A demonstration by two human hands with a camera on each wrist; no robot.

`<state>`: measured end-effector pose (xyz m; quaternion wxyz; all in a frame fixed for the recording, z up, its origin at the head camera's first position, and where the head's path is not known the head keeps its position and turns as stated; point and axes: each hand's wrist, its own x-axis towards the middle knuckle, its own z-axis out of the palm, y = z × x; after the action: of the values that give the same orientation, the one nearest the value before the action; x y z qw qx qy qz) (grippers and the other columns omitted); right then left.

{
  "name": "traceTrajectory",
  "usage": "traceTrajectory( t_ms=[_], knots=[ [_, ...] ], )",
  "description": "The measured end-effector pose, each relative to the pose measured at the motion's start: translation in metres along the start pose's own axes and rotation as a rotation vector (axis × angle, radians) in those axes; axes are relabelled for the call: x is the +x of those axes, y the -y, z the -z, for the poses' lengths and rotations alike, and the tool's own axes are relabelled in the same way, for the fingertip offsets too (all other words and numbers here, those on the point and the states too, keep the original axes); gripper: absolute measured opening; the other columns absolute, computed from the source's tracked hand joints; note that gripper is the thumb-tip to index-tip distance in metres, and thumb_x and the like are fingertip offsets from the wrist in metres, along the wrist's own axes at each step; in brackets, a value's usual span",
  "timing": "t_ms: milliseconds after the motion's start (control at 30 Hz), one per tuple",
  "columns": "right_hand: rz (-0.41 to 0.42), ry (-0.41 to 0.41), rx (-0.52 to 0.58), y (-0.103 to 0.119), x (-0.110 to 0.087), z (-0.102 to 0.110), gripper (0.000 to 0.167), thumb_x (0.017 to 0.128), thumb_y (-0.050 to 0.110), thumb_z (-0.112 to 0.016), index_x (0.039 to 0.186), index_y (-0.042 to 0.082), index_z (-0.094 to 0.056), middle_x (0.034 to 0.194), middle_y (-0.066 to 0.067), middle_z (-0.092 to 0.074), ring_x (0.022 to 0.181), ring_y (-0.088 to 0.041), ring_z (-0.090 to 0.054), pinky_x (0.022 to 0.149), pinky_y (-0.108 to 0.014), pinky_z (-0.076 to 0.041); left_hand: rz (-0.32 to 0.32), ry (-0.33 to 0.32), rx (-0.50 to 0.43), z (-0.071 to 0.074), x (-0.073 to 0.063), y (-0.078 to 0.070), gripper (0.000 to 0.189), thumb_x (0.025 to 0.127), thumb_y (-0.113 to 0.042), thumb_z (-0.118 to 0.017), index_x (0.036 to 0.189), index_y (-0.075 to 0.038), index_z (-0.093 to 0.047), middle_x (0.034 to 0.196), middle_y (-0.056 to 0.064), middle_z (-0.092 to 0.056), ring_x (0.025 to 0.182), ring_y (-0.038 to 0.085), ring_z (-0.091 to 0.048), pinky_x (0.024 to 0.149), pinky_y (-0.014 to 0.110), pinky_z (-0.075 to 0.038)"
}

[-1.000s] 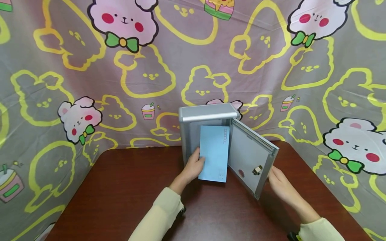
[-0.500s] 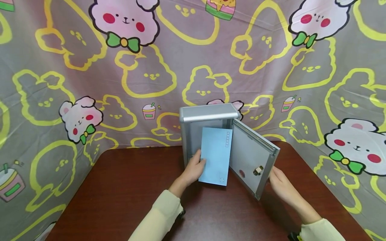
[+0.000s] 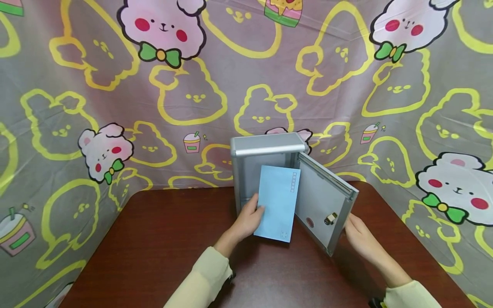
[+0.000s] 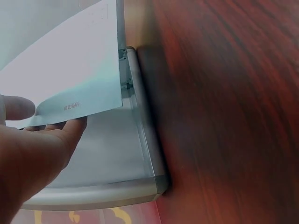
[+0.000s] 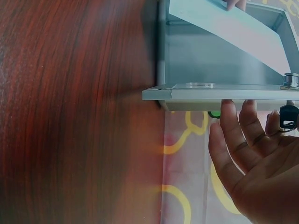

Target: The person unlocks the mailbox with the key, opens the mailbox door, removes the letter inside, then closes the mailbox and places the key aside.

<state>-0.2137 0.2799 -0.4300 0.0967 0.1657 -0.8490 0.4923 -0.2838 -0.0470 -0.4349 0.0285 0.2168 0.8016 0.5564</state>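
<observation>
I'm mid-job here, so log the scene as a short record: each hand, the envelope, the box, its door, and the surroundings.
Left hand: pinches the light blue envelope by its edge
Right hand: fingers against the outer side of the door, near a black key; grip on the key unclear
Envelope: slightly tilted, in front of the box's opening in the head view
Box: silver-grey, upright on the table
Door: swung open, lock visible on its inner side
Backdrop: patterned cloth
</observation>
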Motion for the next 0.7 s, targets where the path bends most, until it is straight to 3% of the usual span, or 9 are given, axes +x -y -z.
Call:
traceTrajectory(
  t_ms=[167,367,500,700],
  knots=[
    [-0.001,0.001,0.008,0.000,0.000,0.000,0.048,0.114,0.024,-0.027,0.147,-0.005,-0.046,0.118,-0.022,-0.068,0.094,-0.006,-0.068,0.073,-0.031,-0.059,-0.032,-0.003,0.016,0.004,-0.005,-0.002,0.059,0.108,-0.013,-0.044,0.159,0.006,-0.023,0.164,0.027,-0.024,0.153,0.038,-0.022,0.122,0.054,-0.024],
    [-0.006,-0.001,0.014,0.001,0.000,0.001,0.046,0.114,0.023,-0.029,0.142,-0.006,-0.051,0.108,-0.011,-0.072,0.089,-0.008,-0.068,0.070,-0.031,-0.058,-0.059,-0.008,0.027,0.008,-0.011,-0.004,0.056,0.107,-0.014,-0.048,0.157,0.006,-0.031,0.158,0.026,-0.037,0.146,0.037,-0.038,0.117,0.054,-0.035],
    [-0.016,0.000,0.012,0.001,-0.001,0.001,0.046,0.114,0.023,-0.029,0.142,-0.006,-0.051,0.110,-0.014,-0.071,0.089,-0.008,-0.067,0.071,-0.031,-0.058,-0.101,-0.020,0.008,0.010,-0.014,-0.005,0.045,0.106,-0.010,-0.048,0.150,0.002,-0.045,0.143,0.021,-0.057,0.127,0.031,-0.058,0.102,0.048,-0.051],
    [-0.017,0.005,0.000,0.000,-0.001,0.001,0.047,0.114,0.023,-0.029,0.145,-0.007,-0.049,0.119,-0.023,-0.069,0.096,-0.005,-0.067,0.075,-0.029,-0.058,-0.134,-0.054,0.024,0.011,-0.018,-0.005,0.032,0.105,-0.008,-0.050,0.136,-0.003,-0.057,0.120,0.016,-0.071,0.103,0.024,-0.069,0.084,0.037,-0.057]
  ],
)
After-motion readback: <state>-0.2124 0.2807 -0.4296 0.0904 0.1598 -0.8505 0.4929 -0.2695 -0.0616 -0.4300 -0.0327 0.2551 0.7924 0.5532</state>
